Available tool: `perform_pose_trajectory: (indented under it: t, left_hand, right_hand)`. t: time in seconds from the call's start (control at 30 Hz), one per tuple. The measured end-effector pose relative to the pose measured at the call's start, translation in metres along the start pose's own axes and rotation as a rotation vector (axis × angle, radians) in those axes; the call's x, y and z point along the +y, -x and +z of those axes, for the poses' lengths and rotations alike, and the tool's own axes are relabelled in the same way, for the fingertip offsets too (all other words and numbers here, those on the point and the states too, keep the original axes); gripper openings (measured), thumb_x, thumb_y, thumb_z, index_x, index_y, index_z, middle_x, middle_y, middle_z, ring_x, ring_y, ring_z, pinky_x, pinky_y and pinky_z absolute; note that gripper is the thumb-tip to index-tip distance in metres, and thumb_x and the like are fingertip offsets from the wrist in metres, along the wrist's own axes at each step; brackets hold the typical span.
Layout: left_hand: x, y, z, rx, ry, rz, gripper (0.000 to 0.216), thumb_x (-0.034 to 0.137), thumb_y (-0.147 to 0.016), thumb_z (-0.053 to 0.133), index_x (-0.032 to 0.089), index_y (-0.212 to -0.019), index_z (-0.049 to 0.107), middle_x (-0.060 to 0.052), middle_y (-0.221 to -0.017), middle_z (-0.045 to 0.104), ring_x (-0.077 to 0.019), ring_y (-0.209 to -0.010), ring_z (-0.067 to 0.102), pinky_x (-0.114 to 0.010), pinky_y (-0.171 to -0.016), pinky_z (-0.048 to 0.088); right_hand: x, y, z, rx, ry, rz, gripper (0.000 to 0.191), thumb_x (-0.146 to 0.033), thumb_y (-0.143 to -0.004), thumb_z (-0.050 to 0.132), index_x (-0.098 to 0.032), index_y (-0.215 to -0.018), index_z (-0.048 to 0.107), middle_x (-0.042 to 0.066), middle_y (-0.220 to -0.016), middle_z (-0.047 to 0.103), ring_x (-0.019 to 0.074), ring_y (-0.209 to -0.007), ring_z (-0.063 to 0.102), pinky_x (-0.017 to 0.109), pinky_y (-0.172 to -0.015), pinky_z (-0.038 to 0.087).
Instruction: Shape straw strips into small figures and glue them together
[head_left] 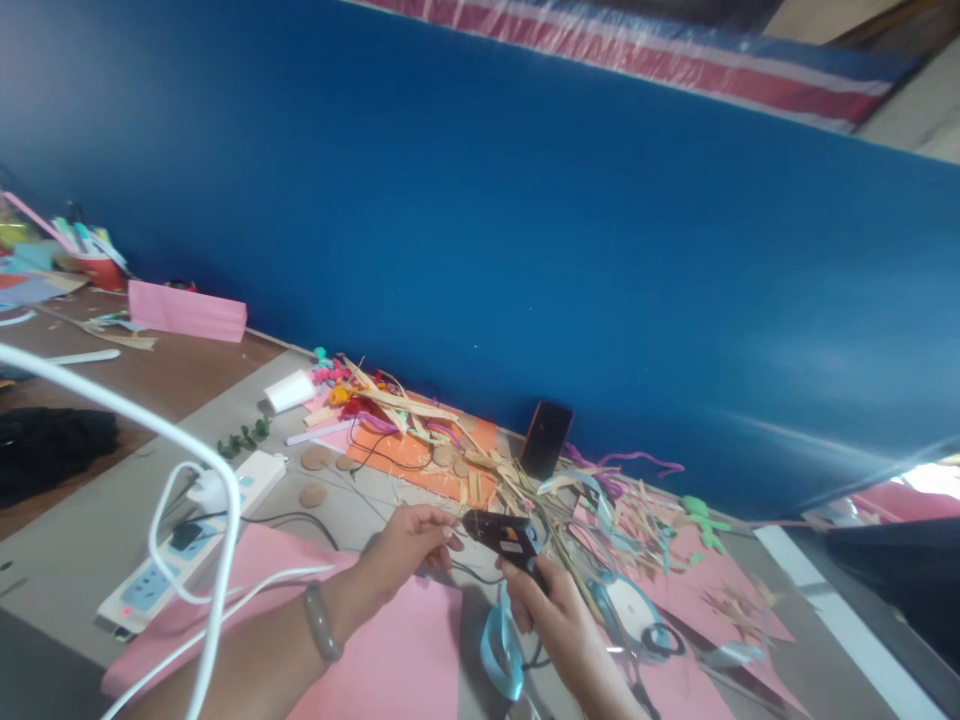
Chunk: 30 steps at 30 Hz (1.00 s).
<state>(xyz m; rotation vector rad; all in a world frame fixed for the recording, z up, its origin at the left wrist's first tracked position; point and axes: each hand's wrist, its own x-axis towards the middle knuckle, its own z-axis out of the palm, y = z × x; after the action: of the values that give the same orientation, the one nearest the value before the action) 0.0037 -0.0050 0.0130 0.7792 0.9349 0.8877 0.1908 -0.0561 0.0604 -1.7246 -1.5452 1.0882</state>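
My right hand [553, 612] is closed round the handle of a black glue gun [504, 534], whose nozzle points left. My left hand [411, 545], with a grey-green bangle [321, 621] on the wrist, has its fingers pinched together just in front of the nozzle; what they hold is too small to make out. Both hands hover over pink paper [390, 650] on the grey table. A light blue ribbon loop [501, 652] lies below the right hand.
A heap of dried straw strips, pipe cleaners and ribbons [570, 500] lies on orange paper beyond the hands, with a dark phone [546, 440] leaning on the blue wall. Left are a white power strip [191, 545], white cables [217, 560], cardboard discs [313, 494] and a pink box [186, 311].
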Motion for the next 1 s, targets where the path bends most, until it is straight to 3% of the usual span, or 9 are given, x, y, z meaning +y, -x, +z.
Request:
perform_pose_trajectory:
  t: [1.0]
  left_hand:
    - [0.0012,0.0032,-0.0004,-0.017,0.014,0.025,0.026,0.028,-0.067,0.071,0.011,-0.087,0.067,-0.007,-0.071,0.071,-0.0107,-0.049,0.059,-0.022,-0.049,0.040]
  right_hand:
    - [0.0020,0.0007,-0.0004,0.043,0.037,0.018,0.045,-0.051,-0.084,0.049,-0.022,-0.050,0.041,-0.005,-0.043,0.042,0.0127,-0.046,0.044,0.026,-0.053,0.036]
